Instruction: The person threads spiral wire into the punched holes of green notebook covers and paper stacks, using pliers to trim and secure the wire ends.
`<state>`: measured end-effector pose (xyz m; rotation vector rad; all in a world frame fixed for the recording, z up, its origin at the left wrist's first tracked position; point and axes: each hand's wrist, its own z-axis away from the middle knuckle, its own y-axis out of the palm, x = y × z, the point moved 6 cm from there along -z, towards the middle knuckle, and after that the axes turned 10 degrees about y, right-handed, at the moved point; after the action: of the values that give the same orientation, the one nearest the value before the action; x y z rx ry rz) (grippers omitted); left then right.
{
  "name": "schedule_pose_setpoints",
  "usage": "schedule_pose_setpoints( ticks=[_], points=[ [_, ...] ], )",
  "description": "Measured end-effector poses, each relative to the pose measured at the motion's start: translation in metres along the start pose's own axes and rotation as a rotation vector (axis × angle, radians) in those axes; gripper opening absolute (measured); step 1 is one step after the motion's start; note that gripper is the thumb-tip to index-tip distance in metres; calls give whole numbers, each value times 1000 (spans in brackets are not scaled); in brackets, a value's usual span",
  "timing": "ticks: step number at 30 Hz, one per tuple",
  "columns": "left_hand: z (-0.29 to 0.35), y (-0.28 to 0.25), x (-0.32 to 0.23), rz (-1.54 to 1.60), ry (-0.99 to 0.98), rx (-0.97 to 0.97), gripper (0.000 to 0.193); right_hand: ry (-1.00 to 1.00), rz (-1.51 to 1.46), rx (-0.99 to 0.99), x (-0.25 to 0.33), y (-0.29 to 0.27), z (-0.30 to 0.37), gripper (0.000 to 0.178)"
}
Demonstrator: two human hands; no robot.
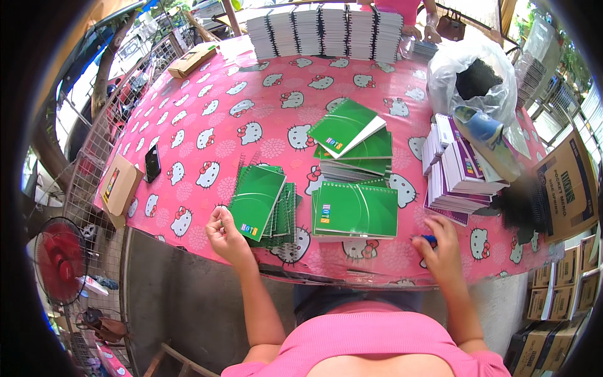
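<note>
My left hand (227, 237) is closed, its fingers curled together beside the left stack of green spiral notebooks (257, 201). What it pinches, if anything, is too small to make out. My right hand (445, 248) rests at the table's near edge, thumb and fingers curved around a small blue object (429, 239) that is mostly hidden. Between my hands lies a middle pile of green notebooks (355, 210), wire binding at the far side. Behind it, another pile (349, 129) sits askew, its top notebook turned at an angle and showing white pages.
Stacked purple-edged notebooks (461, 166) stand at right, near a clear plastic bag (440, 75) and a brown carton (568, 188). A long row of spiral-bound stacks (323, 31) lines the far edge, where another person's hands (431, 31) show. A phone (152, 163) and open cardboard box (120, 188) lie left.
</note>
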<state>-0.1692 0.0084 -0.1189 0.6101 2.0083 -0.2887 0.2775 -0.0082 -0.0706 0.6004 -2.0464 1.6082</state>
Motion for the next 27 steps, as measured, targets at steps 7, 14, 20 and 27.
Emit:
schedule_pose_setpoints(
  ticks=[7, 14, 20, 27],
  points=[
    [-3, 14, -92, -345, 446, -5, 40, 211, -344, 224, 38, 45, -56, 51],
    [59, 107, -154, 328, 171, 648, 68, 176, -676, 138, 63, 12, -57, 34],
    [93, 128, -192, -159, 560, 774, 68, 0, -705, 128, 73, 48, -51, 36],
    [90, 143, -199, -98, 661, 900, 15, 83, -147, -818, -12, -148, -46, 22]
  ],
)
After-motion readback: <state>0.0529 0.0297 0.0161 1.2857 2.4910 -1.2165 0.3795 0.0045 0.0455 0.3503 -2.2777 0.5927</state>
